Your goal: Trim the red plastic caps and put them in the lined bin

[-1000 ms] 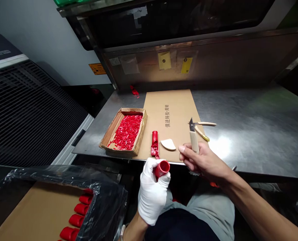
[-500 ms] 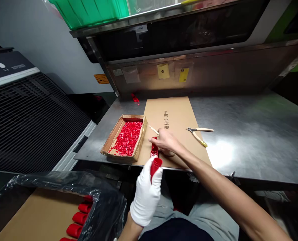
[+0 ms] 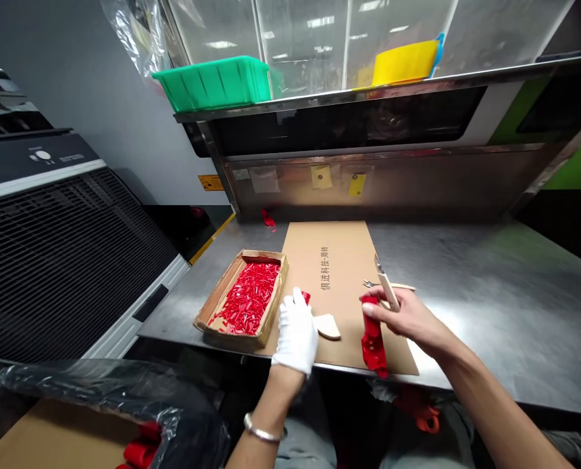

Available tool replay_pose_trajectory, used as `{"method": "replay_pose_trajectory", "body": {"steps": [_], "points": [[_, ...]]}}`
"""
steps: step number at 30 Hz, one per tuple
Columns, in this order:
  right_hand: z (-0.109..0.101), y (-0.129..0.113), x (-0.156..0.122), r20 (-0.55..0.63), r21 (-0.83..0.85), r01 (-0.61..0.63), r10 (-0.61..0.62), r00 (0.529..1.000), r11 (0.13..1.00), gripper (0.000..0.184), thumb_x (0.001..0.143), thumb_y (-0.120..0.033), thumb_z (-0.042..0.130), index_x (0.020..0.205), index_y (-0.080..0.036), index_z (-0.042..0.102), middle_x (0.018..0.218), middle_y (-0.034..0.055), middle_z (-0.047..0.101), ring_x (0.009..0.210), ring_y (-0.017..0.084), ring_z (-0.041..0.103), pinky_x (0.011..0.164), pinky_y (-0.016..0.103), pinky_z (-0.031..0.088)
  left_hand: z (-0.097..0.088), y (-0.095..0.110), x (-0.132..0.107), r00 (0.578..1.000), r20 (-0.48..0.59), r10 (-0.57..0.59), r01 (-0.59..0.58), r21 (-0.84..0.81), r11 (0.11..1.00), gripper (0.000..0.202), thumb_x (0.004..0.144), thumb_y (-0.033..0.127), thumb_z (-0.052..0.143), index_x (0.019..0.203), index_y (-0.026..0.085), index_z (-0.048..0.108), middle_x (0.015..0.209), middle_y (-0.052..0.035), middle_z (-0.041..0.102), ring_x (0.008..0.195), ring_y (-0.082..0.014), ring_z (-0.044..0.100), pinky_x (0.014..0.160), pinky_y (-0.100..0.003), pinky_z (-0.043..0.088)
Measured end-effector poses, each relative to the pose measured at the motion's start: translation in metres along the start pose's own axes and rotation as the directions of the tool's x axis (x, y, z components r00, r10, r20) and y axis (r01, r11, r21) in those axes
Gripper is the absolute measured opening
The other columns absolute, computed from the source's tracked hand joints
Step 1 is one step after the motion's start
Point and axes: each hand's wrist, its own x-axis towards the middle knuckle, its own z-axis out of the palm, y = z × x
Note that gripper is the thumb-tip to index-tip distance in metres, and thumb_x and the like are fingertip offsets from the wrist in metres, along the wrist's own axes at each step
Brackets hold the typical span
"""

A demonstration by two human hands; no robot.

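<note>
My left hand [image 3: 295, 335], in a white glove, is low over the cardboard sheet [image 3: 339, 244], its fingers closed around a red plastic part [image 3: 306, 298] that mostly hides behind the glove. To the right, my bare right hand [image 3: 405, 316] pinches another red plastic part [image 3: 373, 342], which hangs down near the sheet's front edge. A knife [image 3: 389, 291] with a pale handle is also in that hand, blade pointing up and away. Between the hands lies a flat cream-coloured piece [image 3: 327, 326]. Pale-handled nippers [image 3: 402, 286] lie partly hidden behind the right hand.
A shallow cardboard box [image 3: 275, 303] of small red scraps stands left of the sheet. One red piece [image 3: 268, 218] lies at the back. Lower left, a lined carton [image 3: 51, 430] holds red parts. Overhead, a shelf carries a green bin [image 3: 212, 85] and yellow container [image 3: 402, 63].
My right hand has moved right with a red part and the knife, whose blade now points up. My left hand has moved forward over the cardboard. The view has tilted up.
</note>
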Motion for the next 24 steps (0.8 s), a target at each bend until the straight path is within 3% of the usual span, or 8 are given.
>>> {"method": "replay_pose_trajectory", "body": {"steps": [3,6,8,11,14,16,19,24], "points": [[0.007,0.013,-0.033,-0.031,0.056,-0.034,0.035,0.999,0.998,0.045,0.083,-0.054,0.07,0.106,-0.016,0.06,0.082,0.0024,0.063,0.073,0.016,0.059,0.062,0.029,0.044,0.01,0.001,0.016,0.998,0.055,-0.034,0.029,0.09,0.996,0.036,0.092,0.028,0.051,0.111,0.002,0.067,0.091,-0.0227,0.066,0.087,-0.0364,0.065,0.072,-0.053,0.055],[0.019,0.018,-0.057,-0.06,0.164,-0.096,0.107,0.992,0.982,0.048,0.079,-0.053,0.075,0.107,-0.018,0.058,0.079,0.0007,0.062,0.069,0.016,0.059,0.063,0.03,0.047,-0.013,0.019,0.005,0.994,0.108,-0.002,-0.003,0.046,0.999,0.042,0.092,0.036,0.056,0.125,0.01,0.063,0.117,-0.0255,0.063,0.11,-0.0392,0.06,0.09,-0.059,0.05],[0.031,0.014,-0.067,-0.033,0.238,-0.134,0.146,0.989,0.962,0.049,0.077,-0.052,0.078,0.107,-0.019,0.056,0.075,-0.0006,0.062,0.063,0.015,0.058,0.059,0.028,0.048,-0.036,0.04,-0.013,0.969,0.24,0.057,-0.014,-0.179,0.984,0.046,0.095,0.033,0.054,0.139,0.017,0.052,0.132,-0.0211,0.059,0.125,-0.0344,0.055,0.106,-0.057,0.042],[0.049,0.001,-0.073,0.036,0.349,-0.131,0.127,0.991,0.928,0.048,0.075,-0.049,0.081,0.106,-0.02,0.057,0.086,0.0025,0.067,0.071,0.016,0.064,0.065,0.029,0.053,-0.061,0.069,-0.045,0.811,0.578,0.087,0.281,-0.517,0.809,0.069,0.082,0.035,0.075,0.143,0.021,0.044,0.125,-0.013,0.066,0.11,-0.0272,0.067,0.098,-0.044,0.054],[0.058,-0.005,-0.075,0.094,0.342,-0.084,0.054,0.994,0.936,0.044,0.08,-0.048,0.077,0.108,-0.021,0.058,0.096,0.0046,0.067,0.083,0.018,0.066,0.074,0.029,0.055,-0.069,0.077,-0.066,0.731,0.681,-0.046,0.532,-0.526,0.663,0.057,0.075,0.034,0.082,0.123,0.022,0.055,0.111,-0.0078,0.072,0.096,-0.0241,0.071,0.086,-0.037,0.057],[0.055,-0.001,-0.078,0.065,0.231,0.009,-0.025,0.998,0.973,0.04,0.089,-0.049,0.068,0.117,-0.023,0.058,0.1,0.0053,0.067,0.087,0.018,0.066,0.075,0.029,0.055,-0.073,0.071,-0.071,0.76,0.64,-0.113,0.523,-0.5,0.69,0.036,0.083,0.037,0.075,0.111,0.021,0.058,0.104,-0.0062,0.072,0.091,-0.0221,0.069,0.083,-0.035,0.055],[0.041,0.01,-0.084,-0.061,-0.081,0.188,-0.193,0.979,0.979,0.029,0.101,-0.041,0.049,0.122,-0.025,0.061,0.1,0.0064,0.068,0.089,0.019,0.066,0.076,0.029,0.054,-0.081,0.056,-0.072,0.825,0.562,-0.063,0.401,-0.503,0.765,0.019,0.094,0.037,0.06,0.105,0.021,0.059,0.096,-0.0046,0.068,0.085,-0.019,0.065,0.081,-0.034,0.051],[0.031,0.018,-0.096,-0.014,-0.604,0.378,-0.483,0.876,0.702,0.026,0.1,-0.026,0.051,0.122,-0.026,0.065,0.084,0.0037,0.066,0.06,0.013,0.057,0.056,0.027,0.042,-0.088,0.042,-0.071,0.877,0.478,0.05,0.262,-0.563,0.784,0.015,0.098,0.028,0.05,0.11,0.024,0.059,0.102,-0.0038,0.064,0.093,-0.0184,0.063,0.086,-0.032,0.048]]}}
